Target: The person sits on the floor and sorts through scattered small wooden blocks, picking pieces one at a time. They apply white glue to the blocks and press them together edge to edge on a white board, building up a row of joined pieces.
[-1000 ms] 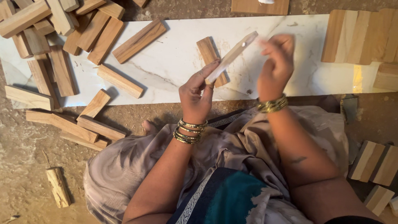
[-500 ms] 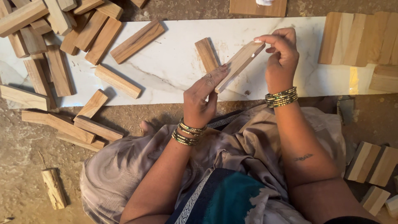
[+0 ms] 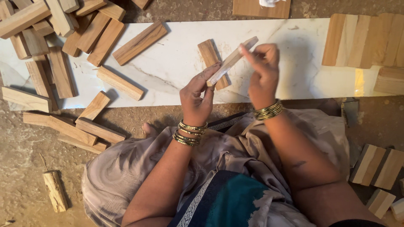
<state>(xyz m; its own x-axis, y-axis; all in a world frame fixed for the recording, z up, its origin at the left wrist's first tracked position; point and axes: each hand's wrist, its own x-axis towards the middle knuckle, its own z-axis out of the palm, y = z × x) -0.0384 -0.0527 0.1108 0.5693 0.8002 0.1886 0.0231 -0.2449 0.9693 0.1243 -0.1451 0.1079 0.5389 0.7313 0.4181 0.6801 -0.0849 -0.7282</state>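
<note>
I hold a thin pale wooden strip [image 3: 232,60] between both hands, above a white marble slab [image 3: 176,71]. My left hand [image 3: 198,94] grips its lower end; my right hand [image 3: 263,69] pinches its upper end. The strip slants up to the right. A short brown wooden block [image 3: 209,52] lies on the slab just beneath the strip. Both wrists wear gold bangles.
Many loose wooden blocks [image 3: 59,46] lie heaped at the upper left, with more on the earth floor [image 3: 71,128]. A row of planks [image 3: 366,40] lies side by side at the upper right. Further blocks [image 3: 376,166] sit at the lower right, and a rough stick [image 3: 54,191] lies at the lower left.
The strip has been turned in my hands, showing its broad face and then its narrow side again. My right hand has shifted down a little along its upper end.
</note>
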